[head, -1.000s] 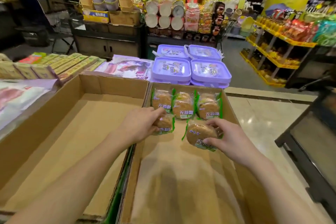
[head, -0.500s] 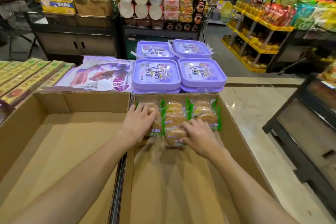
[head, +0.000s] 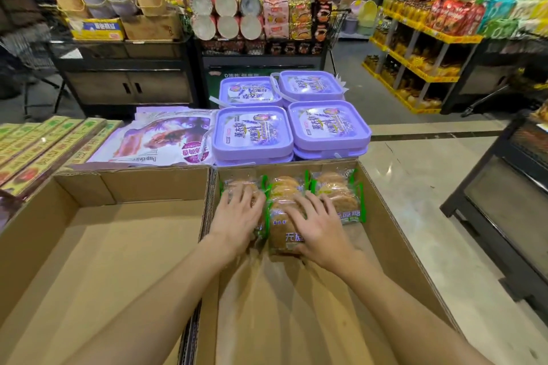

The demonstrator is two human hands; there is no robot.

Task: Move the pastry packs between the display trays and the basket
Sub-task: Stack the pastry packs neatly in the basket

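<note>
Both hands flat on pastry packs at the far end of the right cardboard tray.

The left hand (head: 237, 213) rests with straight, spread fingers on the left pastry pack (head: 237, 184); the right hand (head: 318, 227) presses likewise on the middle pastry pack (head: 283, 235). A third pack (head: 338, 195) lies just right of the right hand, all inside the right tray (head: 394, 234). The left tray (head: 98, 234) sits left of the left hand, purple tubs (head: 253, 130) beyond the fingertips.
</note>
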